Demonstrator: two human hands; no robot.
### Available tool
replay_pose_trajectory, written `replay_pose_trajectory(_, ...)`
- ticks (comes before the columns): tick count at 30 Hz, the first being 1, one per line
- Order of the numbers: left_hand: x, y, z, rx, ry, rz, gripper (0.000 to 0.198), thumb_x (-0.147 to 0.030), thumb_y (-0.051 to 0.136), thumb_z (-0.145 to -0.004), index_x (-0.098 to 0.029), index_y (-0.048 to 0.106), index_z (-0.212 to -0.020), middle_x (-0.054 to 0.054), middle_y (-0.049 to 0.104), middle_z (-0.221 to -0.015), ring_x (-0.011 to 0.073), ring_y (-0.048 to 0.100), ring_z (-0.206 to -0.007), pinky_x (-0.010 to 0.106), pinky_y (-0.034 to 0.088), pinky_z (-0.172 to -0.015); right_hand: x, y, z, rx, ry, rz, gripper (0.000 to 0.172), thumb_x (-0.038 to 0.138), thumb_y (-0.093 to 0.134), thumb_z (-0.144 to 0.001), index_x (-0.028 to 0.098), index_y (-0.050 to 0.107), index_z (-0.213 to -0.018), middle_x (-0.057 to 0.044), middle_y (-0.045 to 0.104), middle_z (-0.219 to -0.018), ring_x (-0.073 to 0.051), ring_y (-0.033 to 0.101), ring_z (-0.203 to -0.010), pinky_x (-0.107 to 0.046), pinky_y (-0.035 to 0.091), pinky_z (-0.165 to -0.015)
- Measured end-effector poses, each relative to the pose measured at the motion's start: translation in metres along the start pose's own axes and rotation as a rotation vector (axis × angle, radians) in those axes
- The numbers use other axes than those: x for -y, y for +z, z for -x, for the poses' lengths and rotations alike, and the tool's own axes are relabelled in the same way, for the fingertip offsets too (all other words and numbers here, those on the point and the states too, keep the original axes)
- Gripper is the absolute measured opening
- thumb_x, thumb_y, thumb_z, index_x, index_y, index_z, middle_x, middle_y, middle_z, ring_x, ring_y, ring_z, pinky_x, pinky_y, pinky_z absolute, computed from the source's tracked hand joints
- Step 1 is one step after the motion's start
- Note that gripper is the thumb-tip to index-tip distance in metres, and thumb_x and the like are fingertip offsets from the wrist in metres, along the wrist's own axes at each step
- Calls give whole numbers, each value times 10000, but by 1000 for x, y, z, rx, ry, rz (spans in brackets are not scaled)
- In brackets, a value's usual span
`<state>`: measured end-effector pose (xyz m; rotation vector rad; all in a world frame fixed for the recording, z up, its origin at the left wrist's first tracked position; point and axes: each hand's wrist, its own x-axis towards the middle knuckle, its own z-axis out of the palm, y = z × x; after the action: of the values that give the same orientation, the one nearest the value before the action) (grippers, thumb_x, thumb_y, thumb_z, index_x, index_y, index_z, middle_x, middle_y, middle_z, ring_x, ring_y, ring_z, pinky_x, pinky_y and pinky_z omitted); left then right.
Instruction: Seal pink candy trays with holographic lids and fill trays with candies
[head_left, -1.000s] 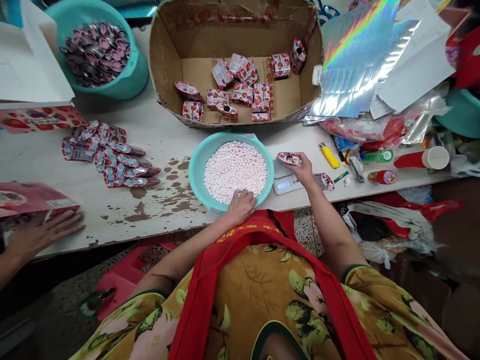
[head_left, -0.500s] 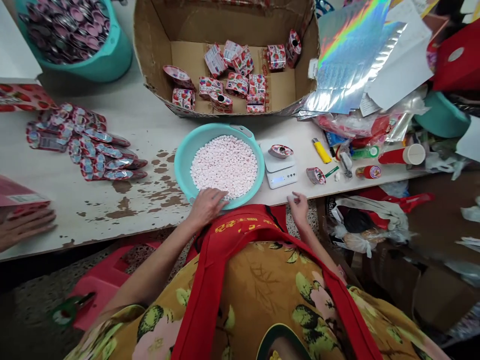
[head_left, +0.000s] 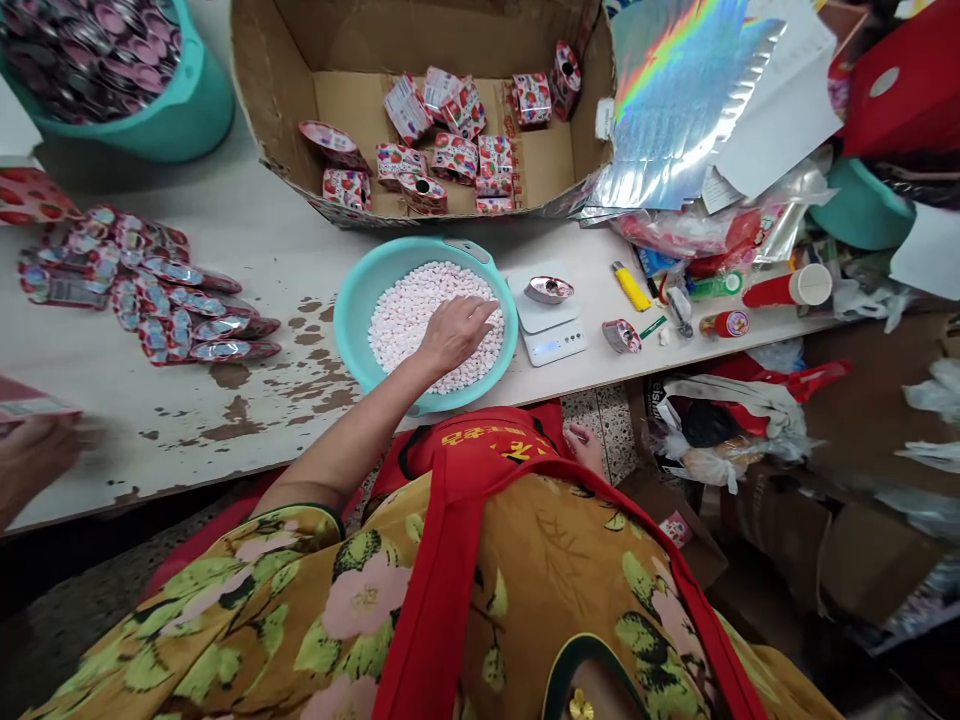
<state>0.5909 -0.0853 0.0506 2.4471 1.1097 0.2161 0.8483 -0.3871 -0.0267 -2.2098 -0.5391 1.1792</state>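
My left hand [head_left: 456, 334] lies over the small pale-pink candies [head_left: 405, 310] in a round turquoise basin [head_left: 352, 350]. Its fingers are stretched out to the right and touch the candies, holding nothing that I can see. Below the table edge, close to the red apron [head_left: 480, 450], is my right hand [head_left: 587, 447]. The fingers are curled in and partly hidden, so what they may hold does not show. Right of the basin stands a white scale [head_left: 553, 345] with an open strawberry-print container [head_left: 550, 289] on its plate. Another such container [head_left: 622, 336] lies beside the scale.
A cardboard box [head_left: 292, 110] with several strawberry-print containers stands behind the basin. Filled-looking packs [head_left: 187, 310] are piled at left, below a turquoise tub [head_left: 180, 120] of lids. Another person's hand [head_left: 37, 455] is at far left. A yellow cutter [head_left: 631, 287] lies at right.
My left hand has moved from the basin's near rim onto the candies. My right hand has dropped from the table edge toward the apron. The view has shifted slightly.
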Motion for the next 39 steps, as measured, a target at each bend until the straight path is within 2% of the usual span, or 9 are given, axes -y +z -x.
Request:
replay_pose_trajectory(8,-44,44,-130,88,45,66,701,-228,738,-854,-205,485,-1508,197,472,-1546,390,457,-1357,512,392,-1087,25,-28,-56,-172,-84,82,673,741,645,-668,212,574,-1076,-171,674,-1104,-317,637,-1015,-520,540,-908)
replay_pose_trajectory(12,-81,51,-165,306,-29,30,352,-202,526,-999,-147,620,-1333,217,614,-1376,316,607,-1182,446,478,-944,83,-59,-134,-495,-291,319,906,631,699,-653,81,477,-1338,-293,513,-1382,-382,499,-1280,-590,379,-1121)
replay_pose_trajectory(15,-93,27,-145,278,7,17,348,-344,564,-1014,-206,600,-1332,119,666,-1315,227,648,-1073,349,494,-846,123,-68,-188,-466,-391,509,864,488,777,-636,94,495,-1351,-265,550,-1361,-396,484,-1294,-594,362,-1127)
replay_pose_trajectory(18,-72,-22,-92,134,-25,-45,334,-379,584,-1005,-256,582,-1315,68,679,-1270,218,638,-1092,340,496,-850,144,-62,-216,-269,-322,589,507,445,722,-735,158,604,-1137,-185,638,-1128,-357,588,-1087,-563,474,-982)
replay_pose_trajectory(23,60,-105,10,-252,-758,-282,309,-295,484,-1022,-159,582,-1282,170,655,-1251,294,619,-1139,382,496,-903,150,-55,-208,-253,-264,639,456,350,707,-756,189,554,-1155,-187,618,-1207,-328,606,-1080,-496,492,-959)
replay_pose_trajectory(26,152,-110,31,-163,-1020,-264,434,-348,549,-983,-110,520,-1345,214,598,-1334,355,589,-1203,460,481,-987,156,-55,-197,-298,-211,657,454,271,706,-735,165,550,-1148,-220,618,-1210,-322,622,-1038,-468,501,-909)
replay_pose_trajectory(29,201,-90,30,-14,-1053,-124,585,-323,540,-982,-84,384,-1492,247,531,-1439,381,543,-1283,528,458,-1045,172,-58,-183,-289,-231,687,371,254,695,-751,177,573,-1092,-179,653,-1144,-289,631,-999,-427,502,-870)
replay_pose_trajectory(34,206,-67,39,-92,-1043,-127,872,-355,639,-897,-110,230,-1627,267,360,-1613,472,390,-1439,676,378,-1124,219,-33,-161,-200,-425,678,415,313,739,-788,217,579,-1158,-73,706,-1089,-222,647,-938,-316,478,-786)
replay_pose_trajectory(39,138,-50,70,-418,-802,-114,663,-414,466,-939,-218,403,-1570,116,431,-1621,354,414,-1484,580,349,-1234,266,37,-145,-8,-545,748,275,310,639,-928,202,610,-1180,-92,707,-1180,-232,639,-1068,-306,471,-842)
